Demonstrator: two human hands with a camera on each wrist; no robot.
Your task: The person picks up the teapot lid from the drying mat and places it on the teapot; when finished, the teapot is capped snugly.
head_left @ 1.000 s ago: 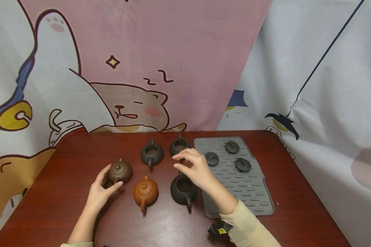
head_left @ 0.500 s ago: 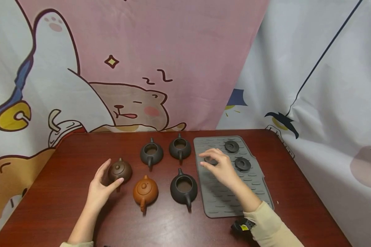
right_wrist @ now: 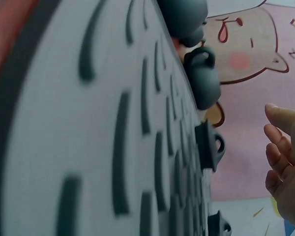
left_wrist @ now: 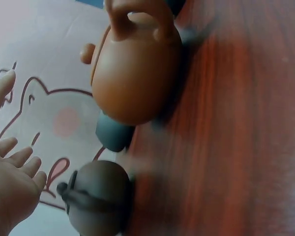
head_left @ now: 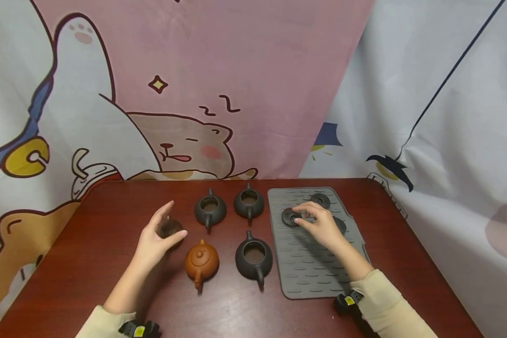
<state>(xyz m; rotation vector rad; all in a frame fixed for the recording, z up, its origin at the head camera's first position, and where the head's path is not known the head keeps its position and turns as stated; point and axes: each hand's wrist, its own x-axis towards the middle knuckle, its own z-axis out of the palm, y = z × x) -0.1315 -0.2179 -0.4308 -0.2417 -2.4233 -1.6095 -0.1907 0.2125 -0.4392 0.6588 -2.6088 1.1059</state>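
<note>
Left hand (head_left: 157,237): fingers spread and relaxed, cupped beside dark brown lidded teapot (head_left: 170,228), gripping nothing; wrist view shows a gap between palm and pot. Teapot: upright on desk (head_left: 88,263), left of centre. Orange lidded teapot (head_left: 200,261): just right of it, nearer front edge. Three open black teapots (head_left: 254,256): two toward rear edge, one beside the orange pot.

Right hand (head_left: 321,226): over grey ribbed mat (head_left: 317,272) on right half of desk, fingertips at black lid (head_left: 290,217) near mat's rear-left corner; actual pinch cannot be told. Two further lids (head_left: 320,200): rear of mat, one partly hidden by hand.
</note>
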